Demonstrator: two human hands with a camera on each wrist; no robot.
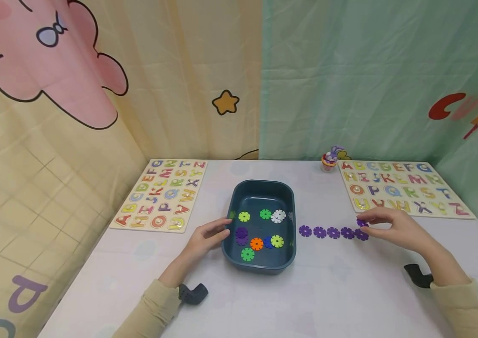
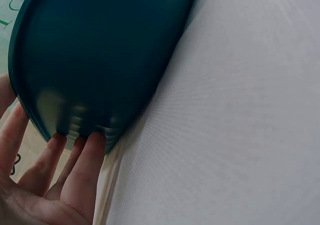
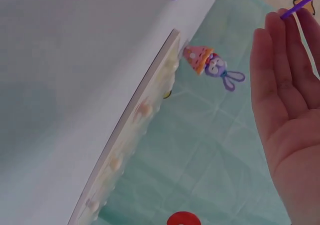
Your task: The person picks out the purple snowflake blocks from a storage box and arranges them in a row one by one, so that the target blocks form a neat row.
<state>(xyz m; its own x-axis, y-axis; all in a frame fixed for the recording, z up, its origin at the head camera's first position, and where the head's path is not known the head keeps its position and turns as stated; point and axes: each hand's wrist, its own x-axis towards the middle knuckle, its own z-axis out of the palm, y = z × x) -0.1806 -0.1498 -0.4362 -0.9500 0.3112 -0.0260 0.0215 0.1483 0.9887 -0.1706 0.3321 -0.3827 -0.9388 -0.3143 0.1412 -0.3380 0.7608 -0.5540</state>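
My right hand (image 1: pixel 397 228) pinches a small purple notched plastic disc (image 1: pixel 361 222) between thumb and fingers. In the right wrist view that disc shows edge-on at the fingertips. It is held just over the right end of a row of several purple discs (image 1: pixel 333 233) on the table. My left hand (image 1: pixel 205 236) rests its fingertips against the left side of a dark teal tub (image 1: pixel 264 267). The left wrist view shows those fingers fairly straight along the tub's outer wall. Inside lie loose notched discs, among them an orange disc (image 1: pixel 257 243), a green disc (image 1: pixel 247 254) and white discs (image 1: pixel 278 216).
A wooden alphabet board (image 1: pixel 182 199) lies at the left, and another alphabet board (image 1: pixel 399 212) at the right behind my right hand. Near the curtain stands a small rabbit figure (image 1: pixel 329 159) on the white table (image 1: pixel 327 300). Printed curtains close off the back and left.
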